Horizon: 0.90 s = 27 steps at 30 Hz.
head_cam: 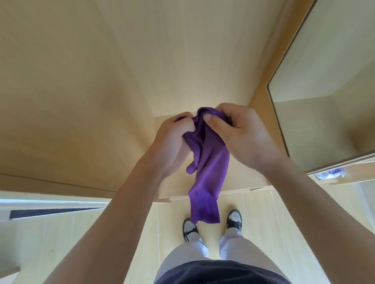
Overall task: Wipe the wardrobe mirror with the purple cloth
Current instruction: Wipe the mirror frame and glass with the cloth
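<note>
The purple cloth (207, 177) hangs bunched in front of me, its lower end dangling above my shoes. My left hand (170, 143) grips its upper left part with curled fingers. My right hand (239, 133) pinches the top of the cloth between thumb and fingers. Both hands are close together at the middle of the view. The wardrobe mirror (337, 73) is on the open door at the right, framed in dark trim, an arm's reach to the right of my hands.
Light wooden wardrobe panels (80, 72) fill the view ahead and to the left. The wardrobe base edge (234, 191) runs across just in front of my shoes (189, 229). A bluish object (330, 173) lies low at the right.
</note>
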Tool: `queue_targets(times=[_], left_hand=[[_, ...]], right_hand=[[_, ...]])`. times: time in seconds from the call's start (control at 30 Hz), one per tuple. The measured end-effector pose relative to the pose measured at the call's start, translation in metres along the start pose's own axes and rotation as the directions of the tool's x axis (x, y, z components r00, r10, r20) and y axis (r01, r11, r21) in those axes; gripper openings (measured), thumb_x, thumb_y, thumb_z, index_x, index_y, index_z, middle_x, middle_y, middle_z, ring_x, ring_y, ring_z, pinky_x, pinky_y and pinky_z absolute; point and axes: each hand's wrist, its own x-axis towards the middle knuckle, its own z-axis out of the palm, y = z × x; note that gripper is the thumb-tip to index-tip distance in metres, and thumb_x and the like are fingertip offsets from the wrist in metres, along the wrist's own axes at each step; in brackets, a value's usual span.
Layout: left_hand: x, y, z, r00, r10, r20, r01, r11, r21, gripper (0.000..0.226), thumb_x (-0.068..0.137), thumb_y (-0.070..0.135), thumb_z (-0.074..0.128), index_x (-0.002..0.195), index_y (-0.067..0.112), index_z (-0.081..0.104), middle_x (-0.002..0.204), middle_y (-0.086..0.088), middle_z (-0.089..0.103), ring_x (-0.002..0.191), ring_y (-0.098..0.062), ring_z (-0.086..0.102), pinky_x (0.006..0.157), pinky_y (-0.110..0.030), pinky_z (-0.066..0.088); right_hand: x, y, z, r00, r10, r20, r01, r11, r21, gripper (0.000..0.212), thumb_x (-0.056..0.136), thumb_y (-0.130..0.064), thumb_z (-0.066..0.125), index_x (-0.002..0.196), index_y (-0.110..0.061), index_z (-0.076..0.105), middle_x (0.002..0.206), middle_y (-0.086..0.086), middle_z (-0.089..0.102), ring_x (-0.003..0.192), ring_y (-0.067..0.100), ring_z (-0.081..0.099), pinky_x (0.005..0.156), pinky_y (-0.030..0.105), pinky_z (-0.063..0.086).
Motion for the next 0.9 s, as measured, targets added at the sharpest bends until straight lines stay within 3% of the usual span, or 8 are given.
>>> queue_targets(times=[0.07,0.2,0.37,0.5,0.6,0.73,0.83,0.9], left_hand=[[-0.002,0.013,0.006,0.998,0.035,0.052,-0.029,0.995,-0.101,0.011,0.073,-0.004,0.047,0.084,-0.001,0.047,0.079,-0.015,0.044,0.074,-0.029,0.049,0.066,-0.034,0.041],[-0.011,0.039,0.019,0.979,0.139,0.147,-0.134,0.990,-0.041,0.033,0.077,-0.010,0.061,0.068,0.013,0.039,0.063,-0.002,0.048,0.059,-0.018,0.052,0.057,-0.024,0.044],[-0.013,0.064,0.045,0.973,0.161,0.164,-0.172,0.984,0.055,0.044,0.068,-0.015,0.060,0.103,0.012,0.056,0.080,-0.008,0.064,0.078,-0.026,0.058,0.080,-0.038,0.041],[-0.009,0.084,0.064,0.969,0.205,0.141,-0.217,0.974,0.070,0.059,0.067,-0.017,0.049,0.118,0.011,0.055,0.085,-0.007,0.067,0.074,-0.022,0.059,0.071,-0.034,0.044],[-0.004,0.103,0.077,0.959,0.248,0.134,-0.261,0.962,0.084,0.062,0.066,-0.018,0.046,0.119,0.014,0.057,0.097,-0.006,0.070,0.078,-0.022,0.060,0.070,-0.033,0.045],[0.001,0.129,0.096,0.930,0.356,0.095,-0.363,0.929,0.070,0.063,0.063,-0.020,0.048,0.113,0.016,0.061,0.126,-0.011,0.068,0.097,-0.028,0.063,0.082,-0.037,0.046],[0.001,0.148,0.106,0.893,0.445,0.061,-0.448,0.893,0.035,0.060,0.067,-0.029,0.055,0.113,0.010,0.061,0.130,-0.017,0.065,0.107,-0.033,0.066,0.089,-0.044,0.052],[-0.001,0.158,0.112,0.875,0.481,0.053,-0.481,0.876,0.005,0.058,0.075,-0.037,0.046,0.114,0.004,0.057,0.131,-0.022,0.062,0.110,-0.035,0.070,0.090,-0.045,0.056]], right_hand=[[0.005,-0.018,-0.010,0.997,-0.048,-0.059,0.046,0.998,-0.038,0.028,0.096,-0.024,0.064,0.078,-0.003,0.059,0.062,-0.006,0.049,0.056,0.006,0.042,0.054,0.016,0.034],[0.008,-0.044,-0.034,0.977,-0.122,-0.177,0.115,0.992,-0.046,0.020,0.091,-0.024,0.070,0.080,-0.010,0.061,0.066,-0.009,0.059,0.059,0.004,0.051,0.057,0.014,0.040],[0.003,-0.058,-0.057,0.956,-0.156,-0.249,0.165,0.986,0.015,0.024,0.091,-0.023,0.072,0.072,-0.019,0.057,0.061,-0.015,0.056,0.058,0.004,0.051,0.057,0.014,0.042],[0.005,-0.060,-0.077,0.944,-0.113,-0.309,0.144,0.986,0.079,0.024,0.091,-0.025,0.071,0.072,-0.020,0.058,0.064,-0.012,0.058,0.059,0.005,0.054,0.060,0.018,0.045],[0.006,-0.067,-0.091,0.942,-0.109,-0.318,0.154,0.981,0.121,0.025,0.089,-0.024,0.074,0.072,-0.020,0.057,0.065,-0.010,0.059,0.060,0.006,0.055,0.060,0.021,0.048],[0.012,-0.075,-0.107,0.953,-0.130,-0.274,0.171,0.977,0.131,0.027,0.081,-0.024,0.083,0.081,-0.018,0.057,0.069,-0.008,0.060,0.062,0.010,0.056,0.061,0.026,0.050],[0.021,-0.082,-0.117,0.964,-0.136,-0.227,0.167,0.978,0.123,0.025,0.079,-0.024,0.084,0.084,-0.018,0.060,0.068,-0.013,0.061,0.061,0.008,0.057,0.061,0.025,0.049],[0.028,-0.087,-0.121,0.967,-0.158,-0.202,0.181,0.978,0.104,0.019,0.083,-0.025,0.081,0.082,-0.016,0.065,0.062,-0.014,0.057,0.057,0.007,0.052,0.058,0.021,0.043]])
